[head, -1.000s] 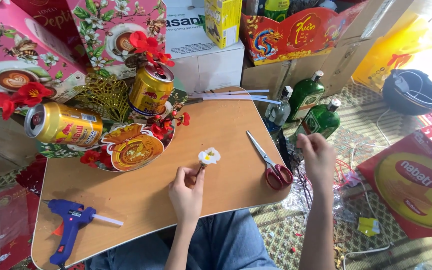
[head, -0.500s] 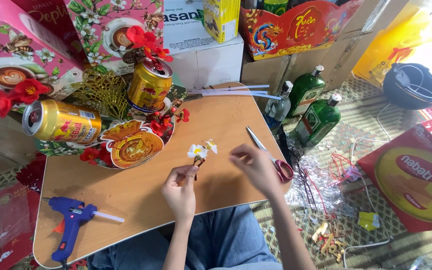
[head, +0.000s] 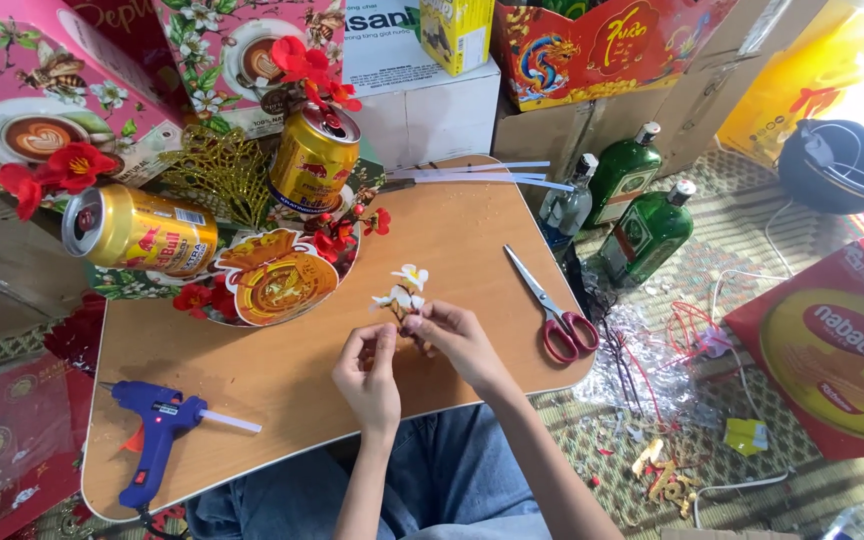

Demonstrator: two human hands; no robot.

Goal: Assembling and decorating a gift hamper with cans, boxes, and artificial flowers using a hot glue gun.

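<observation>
Your left hand (head: 370,368) and right hand (head: 457,340) meet over the middle of the table (head: 282,380), toward its near edge. Both pinch the stem of a small white paper flower (head: 401,292), fingertips pressed together around it, the blossoms standing just above your fingers. Red-handled scissors (head: 552,310) lie near the right edge. A blue glue gun (head: 157,430) rests at the near left corner. Gold cans (head: 142,232) sit among red flowers at the far left.
</observation>
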